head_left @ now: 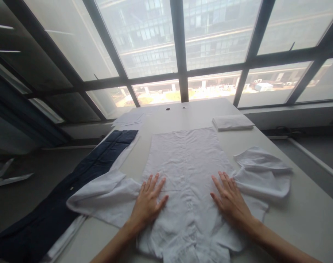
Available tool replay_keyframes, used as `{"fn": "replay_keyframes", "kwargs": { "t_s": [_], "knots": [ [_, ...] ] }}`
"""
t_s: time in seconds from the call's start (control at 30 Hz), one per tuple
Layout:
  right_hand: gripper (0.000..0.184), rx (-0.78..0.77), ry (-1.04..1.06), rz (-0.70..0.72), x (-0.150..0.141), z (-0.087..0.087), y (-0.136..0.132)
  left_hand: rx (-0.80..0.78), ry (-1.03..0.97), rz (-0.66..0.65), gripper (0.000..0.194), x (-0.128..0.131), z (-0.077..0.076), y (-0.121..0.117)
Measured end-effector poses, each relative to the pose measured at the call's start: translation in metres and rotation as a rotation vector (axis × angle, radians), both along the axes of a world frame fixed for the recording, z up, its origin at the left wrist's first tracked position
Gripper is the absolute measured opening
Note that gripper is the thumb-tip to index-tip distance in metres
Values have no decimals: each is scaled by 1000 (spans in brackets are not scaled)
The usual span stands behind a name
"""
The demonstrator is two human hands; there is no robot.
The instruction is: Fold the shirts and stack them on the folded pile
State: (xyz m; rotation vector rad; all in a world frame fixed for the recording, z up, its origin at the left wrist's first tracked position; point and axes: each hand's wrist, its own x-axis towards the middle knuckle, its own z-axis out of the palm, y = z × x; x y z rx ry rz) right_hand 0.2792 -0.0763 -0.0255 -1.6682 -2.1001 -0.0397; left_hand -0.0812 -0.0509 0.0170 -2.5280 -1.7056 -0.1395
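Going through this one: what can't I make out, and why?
- Head view: the cloth directly beneath the left hand and right hand, covered by them.
- Head view: the white garment's near end, cut off by the bottom edge.
- Head view: the navy garment's near end, cut off at the lower left.
- Head view: details of the building outside, blurred by glare.

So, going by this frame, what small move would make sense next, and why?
Probably sliding the right hand lightly over the near end of the shirt to smooth it. That end looks bunched and creased, while the far part lies flatter. The left hand appears to rest on the shirt's other side, so it could steady the cloth.
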Motion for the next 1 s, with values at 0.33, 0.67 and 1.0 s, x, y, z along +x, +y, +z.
{"fn": "replay_keyframes", "kwargs": {
  "t_s": [0.33, 0.67, 1.0],
  "knots": [
    [69, -70, -88, -33, 4, -8, 11, 4, -3, -24, 64, -5, -14, 20],
    [65, -161, -128, -53, 1, 11, 94, 20, -16, -1, 63, 4, -12, 96],
    [43, -25, -36, -12, 2, 22, 67, 21, -60, -34, 60, 15, 5, 77]
  ]
}}
